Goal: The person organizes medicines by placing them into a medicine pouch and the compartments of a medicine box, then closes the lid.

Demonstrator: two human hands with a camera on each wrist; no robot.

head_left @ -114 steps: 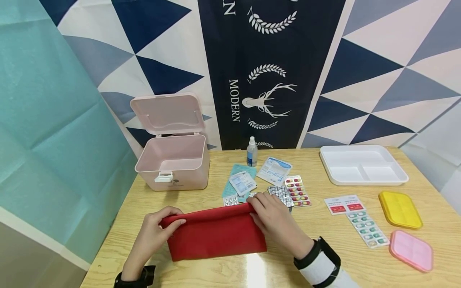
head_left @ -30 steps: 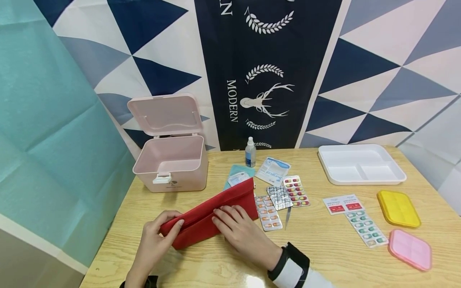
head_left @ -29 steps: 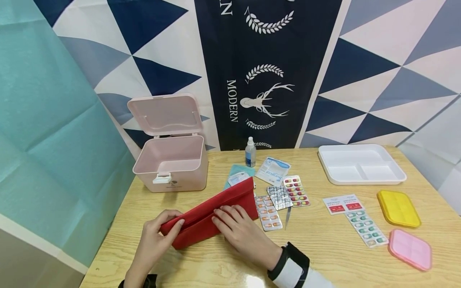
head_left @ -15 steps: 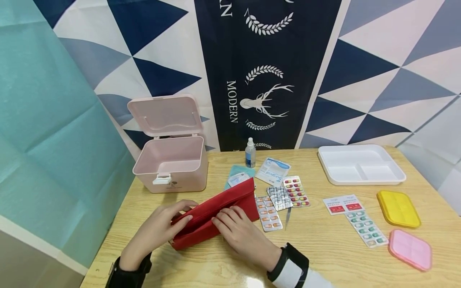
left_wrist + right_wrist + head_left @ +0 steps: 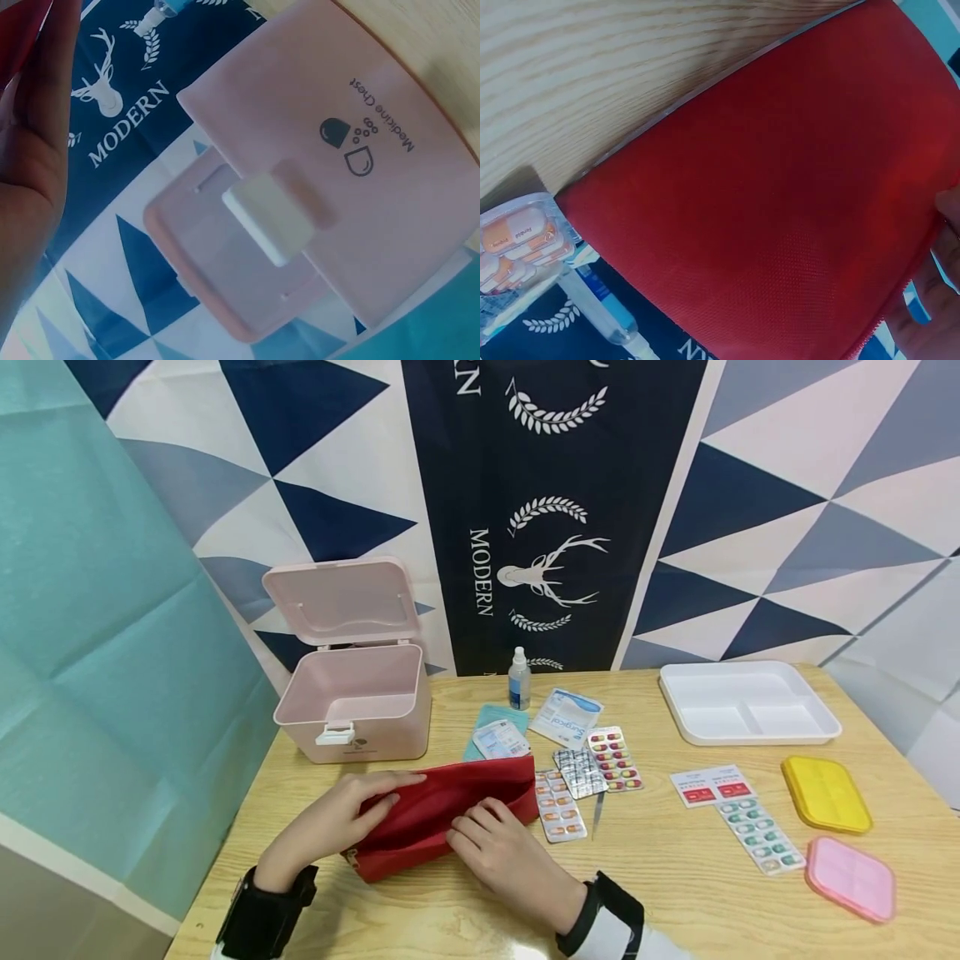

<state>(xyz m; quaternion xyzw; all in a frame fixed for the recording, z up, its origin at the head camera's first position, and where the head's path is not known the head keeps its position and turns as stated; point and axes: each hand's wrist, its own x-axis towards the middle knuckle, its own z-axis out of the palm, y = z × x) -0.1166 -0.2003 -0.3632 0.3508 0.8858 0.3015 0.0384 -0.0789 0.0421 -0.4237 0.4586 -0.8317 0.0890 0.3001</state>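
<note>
A red fabric zip pouch [image 5: 465, 789] stands low over the front middle of the wooden table, its mouth spread wide and its inside in sight. My left hand [image 5: 337, 814] grips the back edge near the left end, thumb on the inner side. At the front edge, right of the middle, my right hand [image 5: 510, 860] holds the fabric with bent fingers. The pouch's broad outer face [image 5: 765, 195] fills most of the right wrist view. In the left wrist view, only part of the left hand [image 5: 34, 165] and a red corner show.
A pink medicine chest [image 5: 375, 743] with raised lid stands back left. Behind the pouch lie an orange capsule blister pack [image 5: 561, 814], more packs, a surgical packet [image 5: 567, 717] and a spray bottle [image 5: 519, 681]. A white divided tray [image 5: 701, 731], yellow case [image 5: 827, 793] and pink case [image 5: 851, 878] sit right.
The pouch's narrow slit has spread into a wide mouth and its back edge has dropped. My left hand has shifted right along that edge; earlier, my right hand left the top corner for the front.
</note>
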